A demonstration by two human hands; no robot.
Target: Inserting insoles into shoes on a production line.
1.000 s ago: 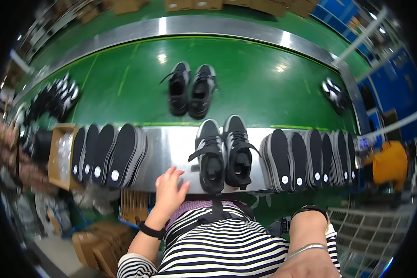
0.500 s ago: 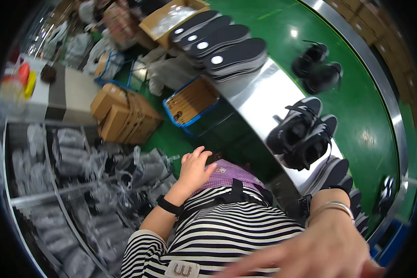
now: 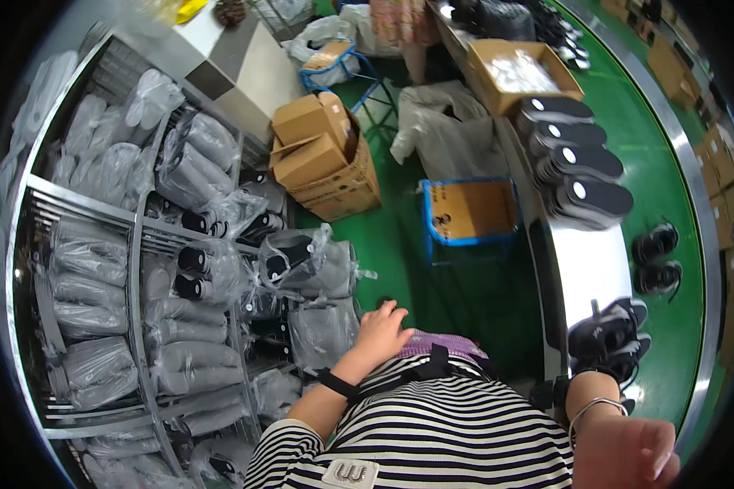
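Right hand (image 3: 628, 452) cut off at frame edge, grip unreadable. Left hand (image 3: 381, 330) spread, empty, near bagged shoes on wire rack (image 3: 130, 269). Green floor (image 3: 408, 253), steel bench (image 3: 583, 261).

Glossy, crinkled clear plastic bags (image 3: 220, 269) are stacked on a bare metal wire rack (image 3: 134, 285), just beside the open left hand (image 3: 381, 330), whose wrist is circled by a matt black band. Matt brown cardboard boxes (image 3: 322, 155) are set on a smooth, painted green floor (image 3: 400, 244), while black soles (image 3: 583, 175) with a dull rubbery look are lined up on a polished, reflective steel ledge (image 3: 587, 269). A thin shiny metal bangle (image 3: 593, 405) is worn at the right hand (image 3: 628, 456), above a soft striped knit shirt (image 3: 457, 432).
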